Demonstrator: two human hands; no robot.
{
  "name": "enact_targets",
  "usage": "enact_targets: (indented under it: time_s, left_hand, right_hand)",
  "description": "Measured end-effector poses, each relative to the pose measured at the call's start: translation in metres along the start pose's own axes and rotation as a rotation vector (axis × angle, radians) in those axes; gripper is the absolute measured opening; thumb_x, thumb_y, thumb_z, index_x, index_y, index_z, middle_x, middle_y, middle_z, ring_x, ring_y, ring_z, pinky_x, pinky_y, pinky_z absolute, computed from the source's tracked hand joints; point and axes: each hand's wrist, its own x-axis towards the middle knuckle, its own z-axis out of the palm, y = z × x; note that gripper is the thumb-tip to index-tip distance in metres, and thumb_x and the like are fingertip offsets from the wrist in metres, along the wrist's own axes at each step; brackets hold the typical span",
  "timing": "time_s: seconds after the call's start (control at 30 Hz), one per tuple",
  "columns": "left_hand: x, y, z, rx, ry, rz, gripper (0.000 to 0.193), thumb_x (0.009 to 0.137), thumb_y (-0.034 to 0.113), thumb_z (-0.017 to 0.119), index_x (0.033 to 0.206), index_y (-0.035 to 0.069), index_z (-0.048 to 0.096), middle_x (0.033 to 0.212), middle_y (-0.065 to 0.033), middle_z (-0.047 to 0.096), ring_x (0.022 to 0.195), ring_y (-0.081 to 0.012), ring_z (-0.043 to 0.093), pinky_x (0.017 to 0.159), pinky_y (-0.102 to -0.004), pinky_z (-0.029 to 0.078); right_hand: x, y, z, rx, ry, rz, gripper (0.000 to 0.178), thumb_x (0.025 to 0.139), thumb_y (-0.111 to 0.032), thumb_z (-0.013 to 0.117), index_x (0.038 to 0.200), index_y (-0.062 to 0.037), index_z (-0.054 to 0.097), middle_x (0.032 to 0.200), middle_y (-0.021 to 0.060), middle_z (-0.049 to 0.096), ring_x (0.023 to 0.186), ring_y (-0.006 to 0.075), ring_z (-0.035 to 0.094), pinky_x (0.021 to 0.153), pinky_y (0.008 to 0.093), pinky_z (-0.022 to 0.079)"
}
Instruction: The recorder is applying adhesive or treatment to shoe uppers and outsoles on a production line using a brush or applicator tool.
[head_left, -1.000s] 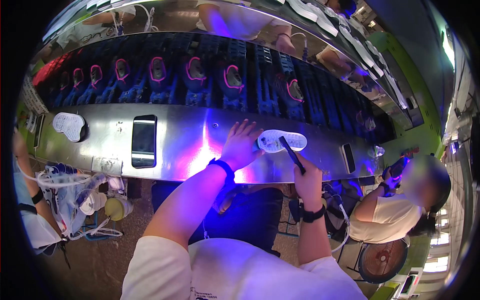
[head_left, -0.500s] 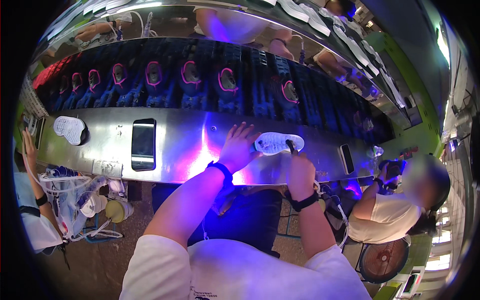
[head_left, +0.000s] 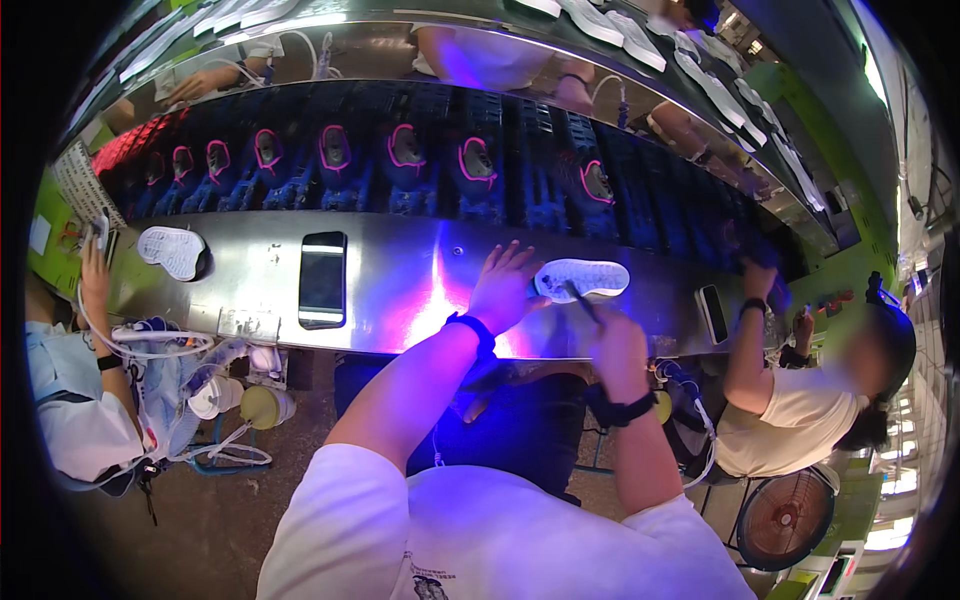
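A white shoe sole (head_left: 590,274) lies on the metal table before me, its tread-like inner face up. My left hand (head_left: 506,292) lies at its left end, fingers spread and thumb against the sole's edge. In my right hand (head_left: 620,352) is a slim dark-handled brush (head_left: 584,302), gripped by the handle. Its tip meets the left part of the sole, though the bristles are too small to make out.
Beyond the table runs a dark conveyor (head_left: 370,190) carrying several shoe uppers outlined in pink. A black phone (head_left: 322,280), another white sole (head_left: 172,252) and a second phone (head_left: 712,314) rest on the table. Co-workers sit left and right; a fan (head_left: 785,522) stands at right.
The brush tip has moved from the right part of the sole to its left part. The right co-worker's arm now reaches over the table toward the conveyor. The whole view has shifted slightly.
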Motion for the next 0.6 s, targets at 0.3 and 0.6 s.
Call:
enact_targets:
  time_s: [0.3, 0.6]
  left_hand:
    - [-0.003, -0.002, -0.004, 0.011, 0.027, 0.027, 0.072, 0.079, 0.044, 0.078, 0.138, 0.008, 0.059, 0.151, -0.0162, 0.049, 0.148, -0.0347, 0.034, 0.124, -0.0530, 0.020]
    - [0.000, 0.008, -0.003, -0.011, 0.029, 0.033, 0.072, 0.080, 0.045, 0.075, 0.136, 0.004, 0.057, 0.150, -0.0185, 0.049, 0.148, -0.0371, 0.034, 0.123, -0.0543, 0.020]
  right_hand:
    - [-0.056, -0.016, -0.053, 0.976, 0.152, 0.202, 0.041, 0.094, 0.005, 0.062, 0.135, 0.0044, 0.059, 0.106, 0.0091, 0.072, 0.086, 0.0106, 0.064, 0.076, 0.0242, 0.052]
    - [-0.086, -0.033, -0.077, 1.131, 0.199, 0.102, 0.042, 0.084, 0.015, 0.068, 0.125, 0.0063, 0.065, 0.112, 0.0140, 0.072, 0.102, 0.0208, 0.069, 0.091, 0.0301, 0.052]
